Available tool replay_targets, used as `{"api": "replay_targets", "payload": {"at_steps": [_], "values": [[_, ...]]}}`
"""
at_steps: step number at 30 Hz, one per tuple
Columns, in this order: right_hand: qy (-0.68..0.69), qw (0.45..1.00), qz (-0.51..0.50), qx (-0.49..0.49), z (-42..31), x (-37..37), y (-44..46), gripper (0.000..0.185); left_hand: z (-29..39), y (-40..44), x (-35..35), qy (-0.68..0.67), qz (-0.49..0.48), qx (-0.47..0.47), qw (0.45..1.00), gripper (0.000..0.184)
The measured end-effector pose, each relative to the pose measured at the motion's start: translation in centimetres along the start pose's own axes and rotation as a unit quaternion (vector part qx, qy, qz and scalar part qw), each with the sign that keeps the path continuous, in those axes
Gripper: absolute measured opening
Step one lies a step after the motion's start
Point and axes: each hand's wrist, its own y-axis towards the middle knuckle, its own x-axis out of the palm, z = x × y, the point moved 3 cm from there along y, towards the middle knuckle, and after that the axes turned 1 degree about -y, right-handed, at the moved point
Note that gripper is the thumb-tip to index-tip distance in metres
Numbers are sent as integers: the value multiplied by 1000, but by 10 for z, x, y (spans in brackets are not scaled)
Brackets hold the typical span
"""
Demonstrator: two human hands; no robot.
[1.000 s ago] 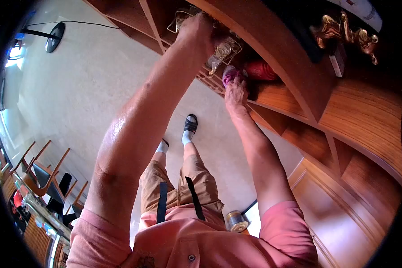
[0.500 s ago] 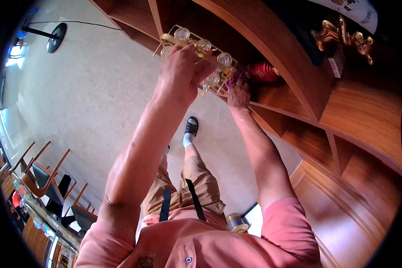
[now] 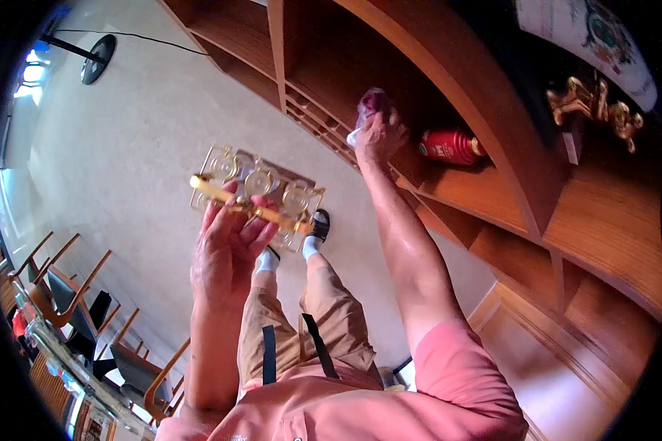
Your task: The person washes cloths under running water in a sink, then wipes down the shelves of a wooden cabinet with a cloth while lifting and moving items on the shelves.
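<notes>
My left hand (image 3: 232, 239) is closed around the yellow handle of a gold wire rack holding several small clear glasses (image 3: 260, 182). It holds the rack up in front of me, above the floor and away from the shelves. In my right hand (image 3: 382, 140) is a bunched purple cloth (image 3: 373, 103), with a whitish part showing at its lower left. That hand is at a compartment of the wooden shelf unit (image 3: 331, 88); whether the cloth touches the wood I cannot tell. A red bottle (image 3: 449, 147) lies on the shelf to the right of my right hand.
A gold ornament (image 3: 592, 109) and a white patterned object (image 3: 596, 37) stand on the upper right shelf. Wooden chairs (image 3: 66, 287) are at the left. A black round base (image 3: 99, 60) with a pole stands on the pale floor (image 3: 140, 140), a cable running from there.
My left hand has carried the glass rack away from the shelf, down and to the left. My right hand has moved up with the cloth, farther over the shelf compartment.
</notes>
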Motion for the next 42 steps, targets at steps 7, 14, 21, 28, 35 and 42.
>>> {"api": "replay_targets", "payload": {"at_steps": [7, 14, 21, 28, 35, 42], "values": [[141, 956, 19, 256, -29, 27, 96, 57, 35, -24, -46, -34, 50, 30, 998, 46], [50, 999, 14, -8, -140, 37, 137, 55, 41, -19, -67, -36, 51, 70, 996, 45], [108, 918, 74, -374, -112, 13, 36, 33, 39, -19, -73, -55, 30, 71, 996, 51], [41, 994, -102, 28, -55, -40, 83, 21, 43, -14, -75, -57, 48, 51, 996, 51], [2, 992, -31, 124, -82, -48, 114, 39, 46, -15, -75, -80, 48, 21, 995, 49], [-171, 964, 87, -186, -132, 63, 105, 50, 43, -15, -87, -42, 35, 9, 998, 62]]}}
